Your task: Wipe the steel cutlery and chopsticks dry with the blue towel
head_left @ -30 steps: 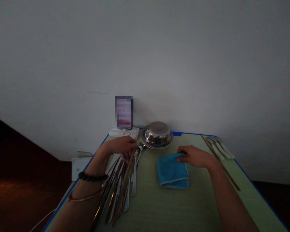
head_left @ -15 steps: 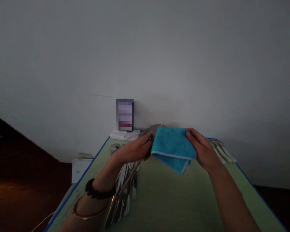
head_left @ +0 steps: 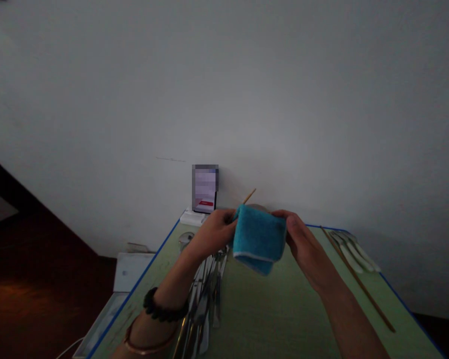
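Observation:
A blue cloth (head_left: pixel 260 234) with a pale edge hangs folded between my two hands, above the table. My left hand (head_left: pixel 220 228) is closed at the cloth's left edge, around a thin wooden chopstick (head_left: pixel 249 196). Only the chopstick's upper end shows over the cloth; the rest is hidden. My right hand (head_left: pixel 303 247) grips the cloth's right side, thumb in front and fingers behind. Behind the cloth, the top of a greyish rounded thing (head_left: pixel 261 206) peeks out.
Several knives and other cutlery (head_left: pixel 200 304) lie under my left forearm. To the right are a second chopstick (head_left: pixel 359 280) and several white-handled forks (head_left: pixel 353 252). A phone (head_left: pixel 205 189) stands against the wall, beside a small metal item (head_left: pixel 186 239). The green table (head_left: pixel 269 314) has blue edges.
The cloth now sits closer around the chopstick and looks narrower, with my right hand nearer my left. My view has shifted, and the chopstick on the right has come into sight.

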`<state>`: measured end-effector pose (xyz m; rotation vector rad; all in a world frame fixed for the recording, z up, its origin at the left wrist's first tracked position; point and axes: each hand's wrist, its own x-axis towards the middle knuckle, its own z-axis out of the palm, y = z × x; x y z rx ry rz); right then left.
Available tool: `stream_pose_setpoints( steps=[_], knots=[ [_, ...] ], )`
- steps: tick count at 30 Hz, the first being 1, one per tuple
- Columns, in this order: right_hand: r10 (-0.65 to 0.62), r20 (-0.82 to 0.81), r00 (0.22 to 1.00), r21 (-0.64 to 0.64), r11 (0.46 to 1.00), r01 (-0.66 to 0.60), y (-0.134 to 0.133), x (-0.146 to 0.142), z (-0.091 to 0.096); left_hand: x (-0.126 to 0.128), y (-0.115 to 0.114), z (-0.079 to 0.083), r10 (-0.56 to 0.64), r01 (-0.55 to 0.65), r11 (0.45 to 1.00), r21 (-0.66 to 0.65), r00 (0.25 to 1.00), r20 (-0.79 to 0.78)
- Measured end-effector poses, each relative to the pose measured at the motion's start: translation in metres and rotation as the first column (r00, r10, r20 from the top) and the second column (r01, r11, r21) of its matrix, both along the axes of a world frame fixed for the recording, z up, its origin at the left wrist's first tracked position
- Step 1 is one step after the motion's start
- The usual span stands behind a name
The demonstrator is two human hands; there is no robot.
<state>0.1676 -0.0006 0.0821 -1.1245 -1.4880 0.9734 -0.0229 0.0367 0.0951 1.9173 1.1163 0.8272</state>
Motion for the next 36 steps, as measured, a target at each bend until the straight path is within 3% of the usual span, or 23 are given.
stream_pose_setpoints(
  steps=[2, 5, 9, 12, 15, 20, 22, 26, 29, 33, 36],
  knots=[
    [0.065, 0.175, 0.982, 0.070, 0.994, -0.079, 0.000, -0.005, 0.007, -0.002, 0.002, 0.000, 0.080, -0.080, 0.997, 0.013, 0.996, -0.050],
    [0.120, 0.434, 0.893, 0.132, 0.972, -0.194, -0.001, -0.017, 0.015, -0.005, 0.006, 0.001, 0.182, -0.177, 0.983, 0.049, 0.976, -0.116],
    [0.176, 0.524, 0.834, 0.092, 0.961, -0.260, 0.003, -0.036, 0.015, -0.011, 0.012, 0.005, 0.266, -0.258, 0.964, 0.067, 0.948, -0.174],
    [0.032, 0.440, 0.897, 0.112, 0.990, -0.091, 0.013, -0.046, 0.012, -0.017, 0.014, 0.009, 0.262, -0.259, 0.965, 0.045, 0.947, -0.187],
    [-0.087, 0.361, 0.929, 0.099, 0.994, 0.054, 0.027, -0.044, 0.014, -0.024, 0.014, 0.012, 0.182, -0.183, 0.983, 0.007, 0.969, -0.166],
    [-0.215, 0.133, 0.967, -0.091, 0.969, 0.228, 0.042, -0.007, 0.021, -0.034, 0.014, 0.013, 0.085, -0.085, 0.996, 0.006, 0.990, -0.111],
    [-0.339, -0.095, 0.936, -0.201, 0.928, 0.315, 0.043, 0.011, 0.024, -0.035, 0.013, 0.014, 0.050, -0.051, 0.999, -0.002, 0.991, -0.125],
    [-0.523, -0.453, 0.722, -0.243, 0.852, 0.464, 0.038, 0.038, 0.032, -0.031, 0.011, 0.016, -0.023, 0.015, 0.999, -0.046, 0.985, -0.171],
    [-0.464, -0.583, 0.667, -0.185, 0.875, 0.448, 0.032, 0.043, 0.038, -0.025, 0.008, 0.017, 0.017, -0.009, 0.999, 0.031, 0.959, -0.283],
    [-0.331, -0.579, 0.745, -0.096, 0.935, 0.341, 0.026, 0.032, 0.042, -0.016, 0.004, 0.017, -0.065, 0.085, 0.995, 0.045, 0.943, -0.327],
    [-0.343, -0.423, 0.839, 0.013, 0.923, 0.384, 0.021, 0.017, 0.042, -0.010, 0.002, 0.020, -0.140, 0.144, 0.989, -0.013, 0.929, -0.341]
  ],
)
